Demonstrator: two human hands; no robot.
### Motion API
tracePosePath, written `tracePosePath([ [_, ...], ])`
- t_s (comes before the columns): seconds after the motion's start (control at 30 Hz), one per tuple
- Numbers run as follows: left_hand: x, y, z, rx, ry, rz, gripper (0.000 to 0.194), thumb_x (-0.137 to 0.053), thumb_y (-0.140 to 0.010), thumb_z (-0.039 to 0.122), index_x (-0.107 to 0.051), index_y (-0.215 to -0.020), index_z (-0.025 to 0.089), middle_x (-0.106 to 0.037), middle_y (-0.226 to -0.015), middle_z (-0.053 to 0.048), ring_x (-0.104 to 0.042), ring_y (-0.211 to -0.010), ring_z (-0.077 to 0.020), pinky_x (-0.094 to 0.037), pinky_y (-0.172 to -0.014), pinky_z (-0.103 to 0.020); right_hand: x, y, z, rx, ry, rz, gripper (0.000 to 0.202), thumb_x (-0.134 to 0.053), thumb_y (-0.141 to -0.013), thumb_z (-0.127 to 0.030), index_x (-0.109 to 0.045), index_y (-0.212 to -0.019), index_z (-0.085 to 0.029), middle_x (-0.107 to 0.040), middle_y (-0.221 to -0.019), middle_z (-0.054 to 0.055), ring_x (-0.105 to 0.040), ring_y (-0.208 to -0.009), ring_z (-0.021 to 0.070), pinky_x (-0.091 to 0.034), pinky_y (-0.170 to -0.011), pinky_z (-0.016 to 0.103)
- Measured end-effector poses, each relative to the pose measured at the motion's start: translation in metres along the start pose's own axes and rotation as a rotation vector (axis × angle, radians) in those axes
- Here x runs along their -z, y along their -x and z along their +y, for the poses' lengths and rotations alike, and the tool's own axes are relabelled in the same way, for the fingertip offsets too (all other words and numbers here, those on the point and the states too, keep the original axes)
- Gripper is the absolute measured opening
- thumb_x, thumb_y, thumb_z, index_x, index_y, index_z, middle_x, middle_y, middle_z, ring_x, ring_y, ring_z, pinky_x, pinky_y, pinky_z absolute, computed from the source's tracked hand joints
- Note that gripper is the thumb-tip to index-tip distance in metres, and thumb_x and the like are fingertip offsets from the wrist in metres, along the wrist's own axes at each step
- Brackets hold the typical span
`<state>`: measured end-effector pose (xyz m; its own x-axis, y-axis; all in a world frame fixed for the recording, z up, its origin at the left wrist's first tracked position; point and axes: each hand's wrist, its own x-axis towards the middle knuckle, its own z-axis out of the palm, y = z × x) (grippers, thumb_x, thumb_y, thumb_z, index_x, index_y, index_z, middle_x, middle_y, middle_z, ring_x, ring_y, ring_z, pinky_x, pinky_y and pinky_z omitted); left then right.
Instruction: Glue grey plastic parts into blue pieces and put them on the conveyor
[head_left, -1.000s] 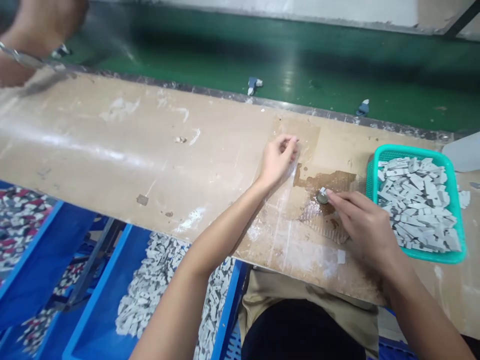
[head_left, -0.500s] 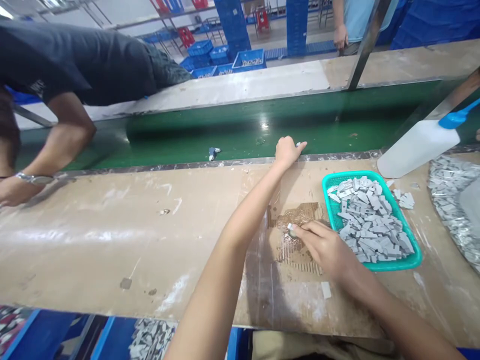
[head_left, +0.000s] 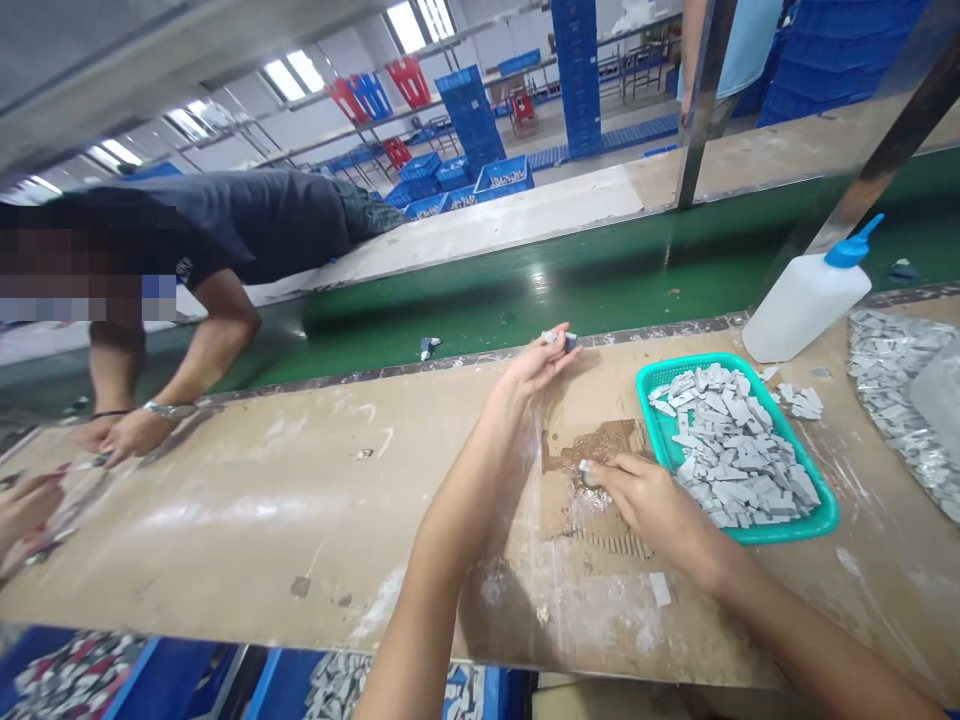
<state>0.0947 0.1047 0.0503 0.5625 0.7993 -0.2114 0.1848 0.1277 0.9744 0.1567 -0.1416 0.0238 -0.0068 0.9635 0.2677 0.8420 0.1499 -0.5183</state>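
At the edge of the green belt, my left hand is turned partly palm up. Its fingers hold a small white and blue-grey piece. My right hand pinches a little pale grey piece above a wet, shiny patch of torn cardboard. Whether that piece touches the wet patch I cannot tell. Close to the right hand stands a turquoise basket of loose grey pieces.
A white squeeze bottle with blue cap stands behind the basket. A clear bag of grey pieces lies far right. Along the bench runs a green belt, carrying a small part. A co-worker's hands work at left.
My left hand has rolled palm up and drawn back slightly, bringing its piece into view. The right hand stays over the wet cardboard. The camera view has tilted and shifted.
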Motion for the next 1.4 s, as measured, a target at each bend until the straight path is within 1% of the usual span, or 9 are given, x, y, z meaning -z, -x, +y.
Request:
tracePosePath([
  [0.1,0.015,0.053,-0.027,0.071,0.344,-0.009,0.012,-0.077,-0.081,0.029,-0.071,-0.091,0.025,-0.071,-0.098,-0.004,-0.068,-0.105,-0.0214,-0.057,-0.103,-0.039,-0.002,0.001,0.002,-0.002,-0.023,0.025,0.035,-0.047,-0.094,-0.009,-0.074,-0.112,-0.021,-0.071,-0.084,0.005,-0.07,-0.077,0.0176,-0.059,-0.068,0.03],
  [0.2,0.026,0.092,-0.053,0.142,0.474,0.013,0.017,-0.082,-0.075,0.028,-0.071,-0.088,0.027,-0.071,-0.096,-0.003,-0.068,-0.104,-0.0222,-0.059,-0.097,-0.039,-0.003,0.001,0.004,0.004,-0.101,0.059,0.038,-0.047,-0.094,-0.008,-0.074,-0.117,-0.022,-0.074,-0.087,0.005,-0.071,-0.078,0.016,-0.06,-0.07,0.029],
  [0.3,0.03,0.114,-0.066,0.206,0.51,-0.017,0.02,-0.086,-0.069,0.024,-0.07,-0.081,0.025,-0.069,-0.089,-0.003,-0.069,-0.089,-0.018,-0.061,-0.087,-0.033,0.0,0.0,0.004,0.01,-0.209,0.129,0.04,-0.046,-0.095,-0.009,-0.073,-0.12,-0.024,-0.076,-0.09,0.004,-0.072,-0.076,0.0141,-0.061,-0.07,0.027],
  [0.4,0.028,0.128,-0.064,0.218,0.567,-0.08,0.022,-0.087,-0.068,0.023,-0.073,-0.085,0.024,-0.07,-0.092,-0.003,-0.068,-0.083,-0.0164,-0.061,-0.088,-0.031,0.007,-0.001,0.0,-0.002,-0.252,0.196,0.035,-0.049,-0.096,-0.012,-0.074,-0.118,-0.023,-0.077,-0.086,0.003,-0.072,-0.071,0.013,-0.06,-0.065,0.025],
  [0.53,0.02,0.139,-0.054,0.208,0.558,-0.136,0.026,-0.085,-0.072,0.032,-0.078,-0.096,0.024,-0.072,-0.093,-0.004,-0.069,-0.087,-0.0191,-0.058,-0.096,-0.035,0.015,-0.001,-0.007,-0.017,-0.287,0.353,0.032,-0.055,-0.095,-0.014,-0.075,-0.118,-0.024,-0.078,-0.089,0.004,-0.072,-0.07,0.014,-0.06,-0.061,0.026],
  [0.6,0.015,0.142,-0.051,0.174,0.536,-0.13,0.031,-0.089,-0.067,0.035,-0.078,-0.094,0.024,-0.074,-0.093,-0.004,-0.069,-0.088,-0.0198,-0.058,-0.094,-0.036,0.018,-0.002,-0.011,-0.024,-0.309,0.438,0.033,-0.058,-0.093,-0.013,-0.075,-0.118,-0.027,-0.079,-0.089,0.003,-0.072,-0.07,0.014,-0.061,-0.063,0.027],
  [0.77,0.001,0.151,-0.047,0.047,0.328,-0.062,0.03,-0.092,-0.055,0.024,-0.077,-0.08,0.024,-0.077,-0.087,-0.002,-0.072,-0.081,-0.0174,-0.06,-0.082,-0.033,0.024,-0.003,-0.017,0.004,-0.293,0.544,0.035,-0.063,-0.09,-0.01,-0.076,-0.115,-0.031,-0.079,-0.09,0.002,-0.073,-0.072,0.0155,-0.062,-0.064,0.028],
  [1.0,-0.014,0.164,-0.046,0.052,0.34,-0.063,0.024,-0.087,-0.057,0.015,-0.077,-0.077,0.025,-0.079,-0.083,-0.001,-0.076,-0.078,-0.0196,-0.064,-0.081,-0.037,0.024,-0.001,-0.013,0.07,-0.235,0.493,0.045,-0.058,-0.089,-0.002,-0.075,-0.118,-0.033,-0.076,-0.092,0.002,-0.072,-0.079,0.0155,-0.06,-0.066,0.028],
  [1.4,-0.015,0.168,-0.048,-0.02,0.328,-0.066,0.024,-0.09,-0.058,0.017,-0.079,-0.078,0.023,-0.08,-0.085,-0.003,-0.078,-0.082,-0.0224,-0.067,-0.082,-0.038,0.023,0.004,-0.009,0.138,-0.234,0.373,0.07,-0.054,-0.085,0.008,-0.062,-0.136,-0.04,-0.071,-0.1,0.003,-0.069,-0.085,0.0172,-0.057,-0.069,0.032],
])
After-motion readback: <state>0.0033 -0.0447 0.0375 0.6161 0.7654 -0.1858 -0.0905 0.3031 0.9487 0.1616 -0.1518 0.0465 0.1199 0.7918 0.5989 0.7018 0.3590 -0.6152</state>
